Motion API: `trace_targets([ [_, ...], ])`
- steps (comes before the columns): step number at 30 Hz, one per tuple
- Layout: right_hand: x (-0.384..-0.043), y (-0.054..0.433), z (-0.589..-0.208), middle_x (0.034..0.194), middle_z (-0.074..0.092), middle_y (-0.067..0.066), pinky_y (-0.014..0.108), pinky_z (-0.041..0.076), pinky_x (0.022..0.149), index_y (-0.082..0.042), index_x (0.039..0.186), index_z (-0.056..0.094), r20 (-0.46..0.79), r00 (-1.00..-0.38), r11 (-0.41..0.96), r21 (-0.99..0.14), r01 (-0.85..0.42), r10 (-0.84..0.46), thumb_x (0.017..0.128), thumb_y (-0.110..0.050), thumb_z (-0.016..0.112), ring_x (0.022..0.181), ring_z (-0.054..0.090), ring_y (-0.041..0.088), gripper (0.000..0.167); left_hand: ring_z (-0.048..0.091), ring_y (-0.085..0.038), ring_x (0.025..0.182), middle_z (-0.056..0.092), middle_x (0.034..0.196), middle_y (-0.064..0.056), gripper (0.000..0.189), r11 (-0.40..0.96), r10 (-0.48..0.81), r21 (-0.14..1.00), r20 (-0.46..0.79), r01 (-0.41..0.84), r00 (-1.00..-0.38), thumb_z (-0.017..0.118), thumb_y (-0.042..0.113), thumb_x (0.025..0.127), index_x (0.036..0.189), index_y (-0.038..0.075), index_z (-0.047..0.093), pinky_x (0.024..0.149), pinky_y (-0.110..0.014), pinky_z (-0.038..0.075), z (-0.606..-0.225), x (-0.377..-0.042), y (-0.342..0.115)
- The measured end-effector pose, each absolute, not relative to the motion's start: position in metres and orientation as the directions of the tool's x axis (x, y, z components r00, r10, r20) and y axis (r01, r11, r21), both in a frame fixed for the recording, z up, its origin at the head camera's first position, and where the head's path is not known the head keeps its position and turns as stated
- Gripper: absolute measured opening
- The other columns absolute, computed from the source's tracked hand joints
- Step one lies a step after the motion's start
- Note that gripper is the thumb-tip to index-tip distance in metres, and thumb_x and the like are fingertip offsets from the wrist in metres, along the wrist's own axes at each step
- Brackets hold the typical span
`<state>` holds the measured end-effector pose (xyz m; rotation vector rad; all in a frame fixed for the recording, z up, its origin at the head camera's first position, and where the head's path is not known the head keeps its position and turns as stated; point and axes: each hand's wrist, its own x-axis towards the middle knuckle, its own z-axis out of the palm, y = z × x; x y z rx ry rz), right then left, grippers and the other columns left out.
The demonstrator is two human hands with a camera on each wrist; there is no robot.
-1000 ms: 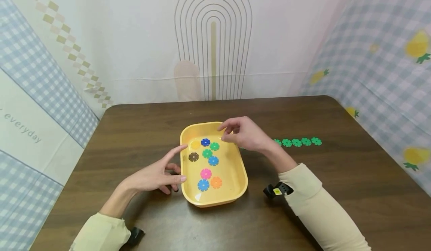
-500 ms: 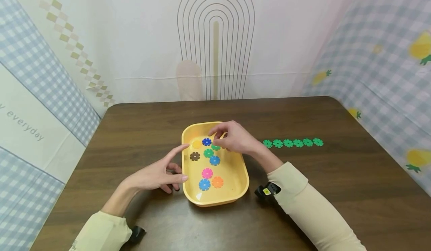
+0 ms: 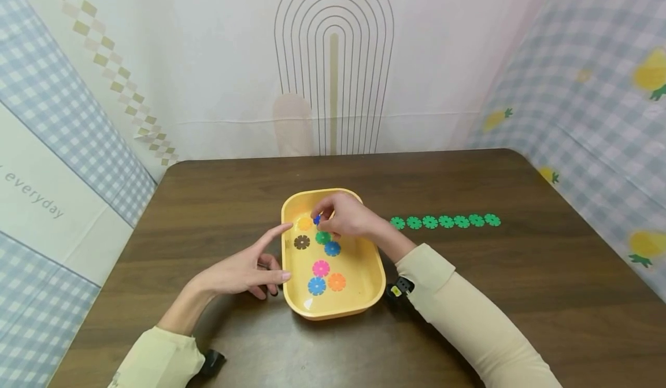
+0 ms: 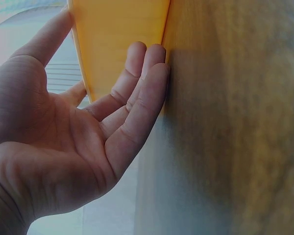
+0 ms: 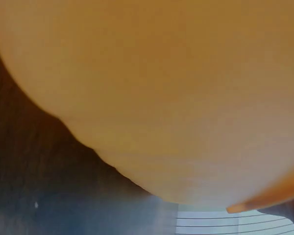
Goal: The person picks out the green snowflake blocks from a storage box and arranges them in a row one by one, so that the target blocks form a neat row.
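Note:
A yellow tray stands on the table and holds several flower-shaped notched discs. My left hand is at its left side, index finger and thumb touching the rim; the left wrist view shows the other fingers loosely bent beside the tray's outer wall. Inside the tray's far part is my right hand, its index finger and thumb at a dark blue flower disc, which they partly cover. Whether they pinch it cannot be made out. Close by lie a green disc, a yellow disc and a brown disc.
Right of the tray, several green flower discs lie in a straight row on the brown table. Nearer me in the tray are a pink disc, an orange disc and blue ones. Patterned cloth hangs behind the table.
My right hand has moved left and slightly down, from the tray's right rim to the dark blue disc. More of the green row shows behind it. The left hand keeps its place at the rim.

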<state>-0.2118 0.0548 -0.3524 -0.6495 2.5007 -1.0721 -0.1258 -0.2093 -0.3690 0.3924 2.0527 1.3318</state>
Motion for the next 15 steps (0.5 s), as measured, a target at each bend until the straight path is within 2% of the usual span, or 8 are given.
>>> trace_targets([
  [5, -0.2145, 0.0505, -0.3556, 0.083, 0.065, 0.007, 0.023, 0.047, 0.053, -0.001, 0.112, 0.077, -0.138, -0.83, 0.67, -0.668, -0.325, -0.54, 0.096, -0.006, 0.076, 0.056, 0.057, 0.015, 0.017, 0.072, -0.028, 0.085, 0.069, 0.092, -0.016, 0.097, 0.43, 0.573, 0.898, -0.348, -0.089, -0.742, 0.075, 0.032, 0.1, 0.168, 0.041, 0.007, 0.073, -0.044, 0.062, -0.3693, -0.1259, -0.2095],
  [15, -0.2148, 0.0441, -0.3614, 0.096, 0.075, 0.003, 0.023, 0.05, 0.07, -0.007, 0.106, 0.082, -0.146, -0.846, 0.76, -0.536, -0.368, -0.513, 0.088, -0.009, 0.084, 0.078, 0.06, 0.014, 0.019, 0.071, -0.029, 0.084, 0.068, 0.089, -0.016, 0.099, 0.419, 0.581, 0.905, -0.327, -0.072, -0.745, 0.076, 0.033, 0.099, 0.168, 0.038, 0.006, 0.073, -0.044, 0.061, -0.3702, -0.1247, -0.2101],
])
